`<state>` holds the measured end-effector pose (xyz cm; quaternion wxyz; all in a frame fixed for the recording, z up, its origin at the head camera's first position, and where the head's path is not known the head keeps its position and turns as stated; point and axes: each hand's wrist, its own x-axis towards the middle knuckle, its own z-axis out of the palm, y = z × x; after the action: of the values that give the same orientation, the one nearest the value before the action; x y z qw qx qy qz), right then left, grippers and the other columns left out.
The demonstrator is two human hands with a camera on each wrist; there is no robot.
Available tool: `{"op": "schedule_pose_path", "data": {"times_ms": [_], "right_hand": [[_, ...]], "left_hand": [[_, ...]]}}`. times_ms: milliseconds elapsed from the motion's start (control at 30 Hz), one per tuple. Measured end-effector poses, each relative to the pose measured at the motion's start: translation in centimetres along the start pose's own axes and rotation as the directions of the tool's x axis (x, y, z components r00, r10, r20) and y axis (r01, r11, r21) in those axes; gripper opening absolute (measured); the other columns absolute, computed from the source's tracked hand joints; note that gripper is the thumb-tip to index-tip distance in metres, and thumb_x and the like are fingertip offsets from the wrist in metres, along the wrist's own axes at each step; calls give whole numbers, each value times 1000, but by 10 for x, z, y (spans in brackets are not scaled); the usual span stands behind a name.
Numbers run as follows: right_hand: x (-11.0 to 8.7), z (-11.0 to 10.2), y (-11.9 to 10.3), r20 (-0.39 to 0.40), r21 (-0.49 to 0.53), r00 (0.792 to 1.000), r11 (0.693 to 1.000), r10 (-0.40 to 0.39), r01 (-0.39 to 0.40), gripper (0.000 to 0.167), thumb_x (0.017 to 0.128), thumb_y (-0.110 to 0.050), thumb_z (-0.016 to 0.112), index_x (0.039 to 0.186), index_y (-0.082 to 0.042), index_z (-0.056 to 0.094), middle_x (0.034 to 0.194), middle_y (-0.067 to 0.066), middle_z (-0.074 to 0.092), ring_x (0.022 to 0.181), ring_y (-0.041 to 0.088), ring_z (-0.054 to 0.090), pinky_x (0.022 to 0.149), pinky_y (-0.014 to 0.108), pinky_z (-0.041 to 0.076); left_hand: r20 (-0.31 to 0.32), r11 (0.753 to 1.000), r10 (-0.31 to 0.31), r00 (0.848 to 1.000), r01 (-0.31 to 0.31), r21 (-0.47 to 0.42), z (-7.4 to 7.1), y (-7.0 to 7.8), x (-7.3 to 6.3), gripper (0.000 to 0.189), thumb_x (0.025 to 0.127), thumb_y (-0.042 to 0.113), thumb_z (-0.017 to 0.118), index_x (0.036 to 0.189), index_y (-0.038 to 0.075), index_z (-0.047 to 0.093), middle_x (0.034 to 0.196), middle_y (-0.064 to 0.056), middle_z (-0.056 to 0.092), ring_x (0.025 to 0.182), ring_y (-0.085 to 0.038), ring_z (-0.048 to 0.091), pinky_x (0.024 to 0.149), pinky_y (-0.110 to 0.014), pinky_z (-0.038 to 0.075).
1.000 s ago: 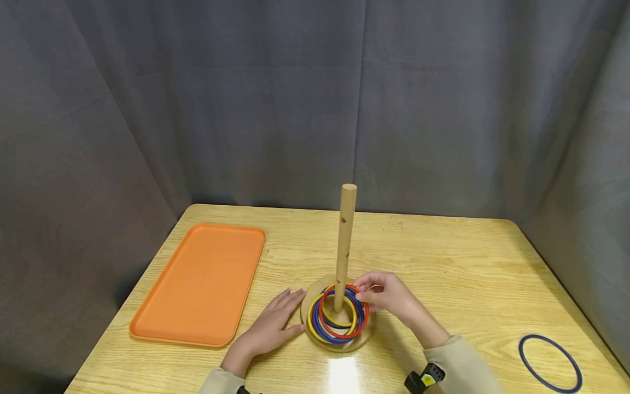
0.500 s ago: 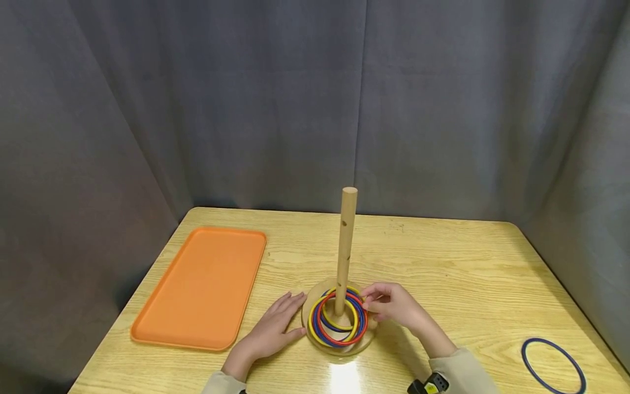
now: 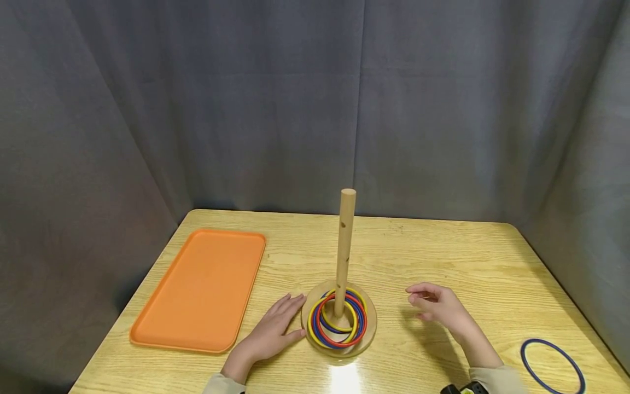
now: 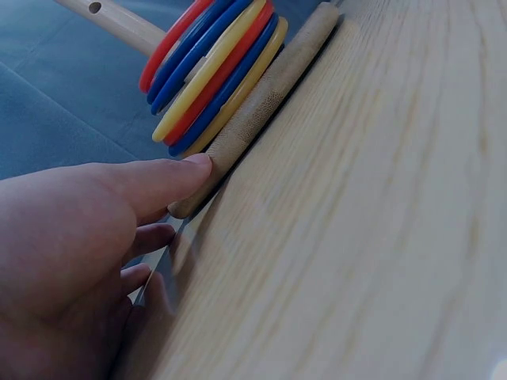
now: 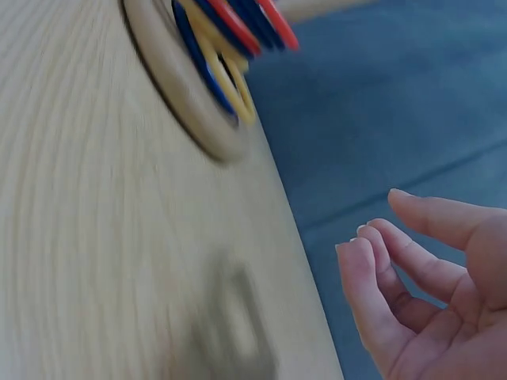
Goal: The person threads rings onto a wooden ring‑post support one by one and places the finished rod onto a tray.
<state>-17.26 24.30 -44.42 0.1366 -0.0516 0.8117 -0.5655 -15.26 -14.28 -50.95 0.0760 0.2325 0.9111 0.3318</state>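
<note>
A wooden peg [image 3: 346, 241] rises from a round wooden base [image 3: 370, 328]. Red, blue and yellow rings are stacked around its foot, a red ring [image 3: 366, 327] on top. My left hand [image 3: 269, 331] lies on the table with straight fingers, thumb and fingertips touching the base's left edge; in the left wrist view the thumb [image 4: 158, 186] presses the base's rim [image 4: 261, 111]. My right hand [image 3: 440, 307] hovers right of the base with loosely bent fingers and nothing in them. A blue ring [image 3: 552, 366] lies flat on the table, to the right of that hand.
An orange tray [image 3: 199, 290] lies on the left side of the wooden table [image 3: 423, 251]. Grey curtains [image 3: 275, 109] hang behind the table and along both sides.
My right hand has let go of the red ring and moved right, away from the base. The red ring has settled on the stack. My left hand has stayed at the base.
</note>
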Motion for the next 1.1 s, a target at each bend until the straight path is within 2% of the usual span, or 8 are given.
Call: {"op": "schedule_pose_path", "data": {"times_ms": [167,333,633,900,967,1100], "right_hand": [[-14,-23,15,-69,-38,997,999,23,-26,47,97,-20,60,129,14,49,106,4,60,92,6,61,78,30,60],[-29,-45,32,-156,-74,984,993,84,-96,50,97,-23,60,131,12,49,108,2,63,90,-1,61,79,29,60],[-56,-81,55,-268,-81,948,977,170,-198,51,95,-28,63,128,10,54,94,-16,63,84,-8,61,78,26,59],[-79,-118,65,-292,-70,921,955,256,-288,39,96,-37,60,123,-10,63,88,-31,58,80,-11,61,77,24,59],[-83,-123,67,-311,-99,915,949,255,-298,41,96,-38,60,123,-8,63,87,-32,58,79,-9,63,76,24,59],[-87,-131,72,-347,-161,904,933,251,-321,56,96,-41,58,129,5,56,87,-31,58,75,-10,62,73,24,59]], "left_hand": [[2,1000,3,1000,-3,-5,0,1,0,71,96,46,55,153,13,29,159,-8,30,150,-37,15,117,-64,16],[4,1000,3,1000,-3,0,-1,1,0,71,96,46,55,153,14,29,159,-8,30,150,-37,15,117,-63,17],[1,1000,4,1000,-4,0,0,0,0,71,95,46,55,153,14,29,159,-8,31,150,-37,16,117,-64,17],[-4,1000,10,1000,-10,-2,0,1,0,71,96,45,55,153,12,30,158,-9,31,149,-37,16,117,-64,17],[-5,1000,11,1000,-11,-2,-1,1,0,71,96,45,55,153,12,30,159,-9,31,149,-37,16,117,-64,17],[-3,1000,10,1000,-10,-7,-1,1,0,71,96,46,55,153,13,30,159,-9,30,149,-38,16,117,-65,16]]}}
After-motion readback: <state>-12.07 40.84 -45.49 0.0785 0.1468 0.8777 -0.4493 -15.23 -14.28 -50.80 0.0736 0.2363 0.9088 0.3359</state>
